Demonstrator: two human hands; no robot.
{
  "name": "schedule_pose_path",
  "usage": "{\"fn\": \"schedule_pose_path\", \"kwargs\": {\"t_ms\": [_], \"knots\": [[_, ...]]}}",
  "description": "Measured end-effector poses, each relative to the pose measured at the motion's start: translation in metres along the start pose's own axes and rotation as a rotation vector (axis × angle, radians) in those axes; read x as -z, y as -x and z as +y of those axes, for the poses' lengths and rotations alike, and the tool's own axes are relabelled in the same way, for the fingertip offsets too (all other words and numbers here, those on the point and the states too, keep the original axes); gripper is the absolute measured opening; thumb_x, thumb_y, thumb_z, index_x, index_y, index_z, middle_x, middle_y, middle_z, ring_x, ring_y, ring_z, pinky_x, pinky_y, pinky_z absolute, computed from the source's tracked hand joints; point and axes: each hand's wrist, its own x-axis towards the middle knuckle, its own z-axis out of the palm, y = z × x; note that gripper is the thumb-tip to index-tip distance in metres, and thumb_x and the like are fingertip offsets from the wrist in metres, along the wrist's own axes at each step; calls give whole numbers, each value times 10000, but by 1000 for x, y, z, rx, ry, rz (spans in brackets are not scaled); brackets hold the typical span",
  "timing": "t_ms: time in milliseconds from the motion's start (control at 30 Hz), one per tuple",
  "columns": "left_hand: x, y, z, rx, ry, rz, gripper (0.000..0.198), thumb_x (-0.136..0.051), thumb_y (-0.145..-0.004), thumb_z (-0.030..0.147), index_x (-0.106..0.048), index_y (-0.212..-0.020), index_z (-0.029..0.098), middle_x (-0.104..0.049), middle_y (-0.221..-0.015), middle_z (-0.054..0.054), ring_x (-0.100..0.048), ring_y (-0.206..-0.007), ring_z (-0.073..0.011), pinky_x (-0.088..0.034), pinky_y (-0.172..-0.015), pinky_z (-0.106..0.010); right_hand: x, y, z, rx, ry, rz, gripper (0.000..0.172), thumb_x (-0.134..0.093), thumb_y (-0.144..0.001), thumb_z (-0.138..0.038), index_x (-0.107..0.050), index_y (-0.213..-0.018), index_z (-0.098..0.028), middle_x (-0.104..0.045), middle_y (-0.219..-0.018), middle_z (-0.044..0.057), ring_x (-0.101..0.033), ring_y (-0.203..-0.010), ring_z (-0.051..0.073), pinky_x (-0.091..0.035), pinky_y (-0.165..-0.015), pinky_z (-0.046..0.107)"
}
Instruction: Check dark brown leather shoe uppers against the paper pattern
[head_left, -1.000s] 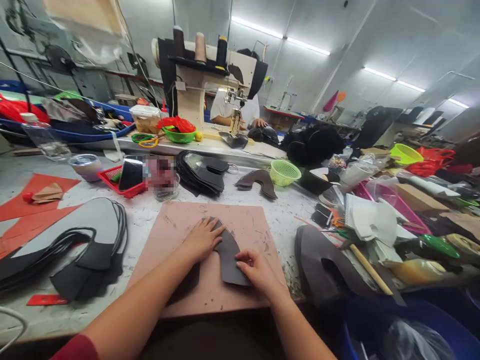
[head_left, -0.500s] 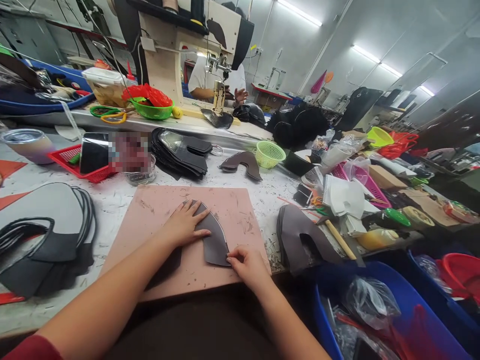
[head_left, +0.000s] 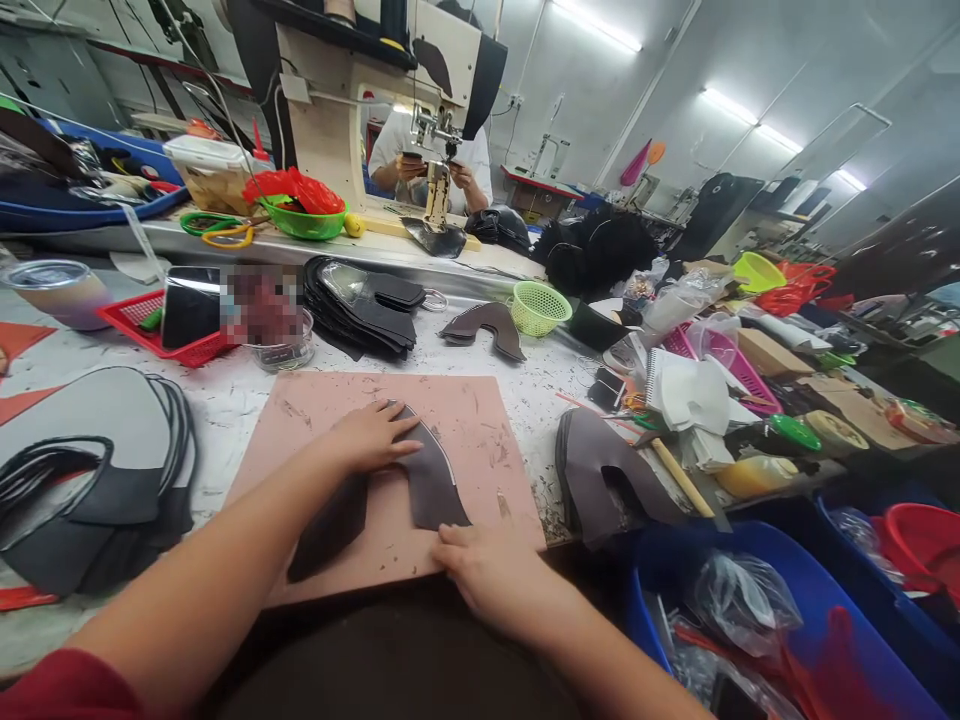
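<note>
A dark, arched shoe upper piece [head_left: 433, 482] lies on a pink cutting board [head_left: 480, 430], a thin pale line running along its outer right edge. My left hand [head_left: 371, 437] rests flat with spread fingers on the top of the arch and hides part of it. At the lower right end of the piece, my right hand [head_left: 484, 568] has its fingers closed at the corner, close to the board's front edge. The other leg [head_left: 330, 525] of the arch shows below my left forearm.
Stacked dark upper pieces [head_left: 600, 470] lie right of the board; finished-looking ones [head_left: 97, 470] lie left. Behind are a black stack [head_left: 364, 305], a green basket [head_left: 540, 308] and a sewing machine [head_left: 330, 120]. A co-worker [head_left: 469, 160] sits beyond. A blue bin [head_left: 750, 610] stands lower right.
My right hand has moved down and slightly left around the corner of the piece. My left hand has shifted slightly. The co-worker's hands have come up around a dark item.
</note>
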Motion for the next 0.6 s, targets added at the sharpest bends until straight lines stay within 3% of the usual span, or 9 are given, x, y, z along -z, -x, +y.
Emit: {"fn": "schedule_pose_path", "kwargs": {"t_ms": [100, 167, 267, 400, 600], "knots": [[0, 3, -14, 1, -8, -15, 395, -398, -813, 412, -503, -1153, 240, -435, -1288, -77, -424, -1151, -222, -333, -940, -337, 28, -25, 3, -89, -138, 66, 274, -450, -772, -175, -631, -964, -251, -686, -873, 31, -622, -798, 195, -460, -741, 300], [-5, 8, -18, -17, -27, 72, 358, -422, -812, 345, -510, -1135, 218, -434, -1273, -95, -427, -1148, -234, -354, -932, -353, 35, -56, 8, -107, -244, 242, 325, -405, -781, -147, -609, -1008, -261, -668, -942, 15, -603, -869, 188, -444, -788, 304], [-16, 17, -19, -107, -55, 201, 327, -414, -823, 296, -512, -1110, 171, -481, -1215, -108, -420, -1152, -227, -339, -959, -359, 22, -109, 16, -99, -437, 449, 429, -329, -790, -109, -504, -1158, -242, -586, -1130, 11, -528, -1032, 157, -397, -892, 306], [-21, 28, -18, -143, -57, 201, 380, -445, -813, 339, -491, -1117, 115, -484, -1216, -141, -419, -1155, -222, -325, -978, -340, -14, -151, 25, -94, -429, 442, 522, -315, -755, -70, -381, -1266, -150, -452, -1287, 67, -410, -1168, 141, -319, -983, 305], [-11, 59, -26, -310, -26, 120, 671, -544, -683, 558, -429, -1224, 179, -418, -1304, -140, -325, -1224, -280, -202, -1026, -439, -30, -151, 26, -52, -225, 369, 514, -298, -764, -71, -363, -1274, -75, -404, -1319, 112, -335, -1224, 157, -241, -1032, 329]]}}
